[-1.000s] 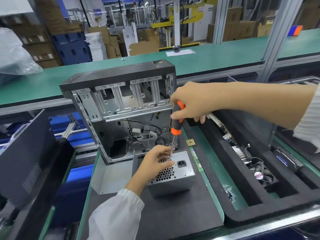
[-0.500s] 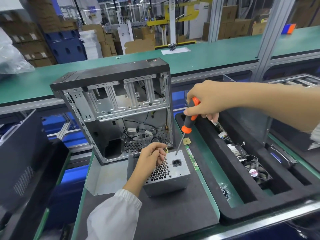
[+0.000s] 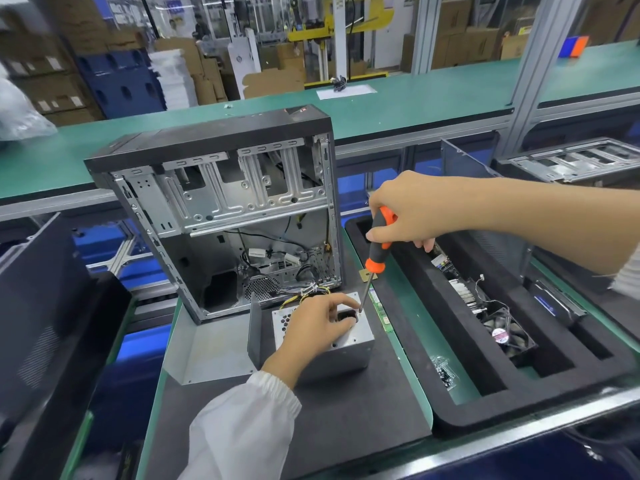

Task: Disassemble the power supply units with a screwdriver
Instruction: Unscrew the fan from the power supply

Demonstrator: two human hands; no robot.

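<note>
bench (image 3: 405, 306) | dark mat (image 3: 363, 410): power supply (image 3: 346, 355), open case (image 3: 221, 202) | foam tray (image 3: 485, 407)

Factory floor: long green workbenches (image 3: 398, 102), stacked cartons (image 3: 464, 46).

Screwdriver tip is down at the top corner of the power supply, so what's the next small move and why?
Probably seat the tip in the screw and start turning. The right hand grips the screwdriver with its tip at the right edge of the power supply's top face, and the left hand rests on that face, bracing it. Whether the tip already sits in a screw head is too small to tell.
</note>
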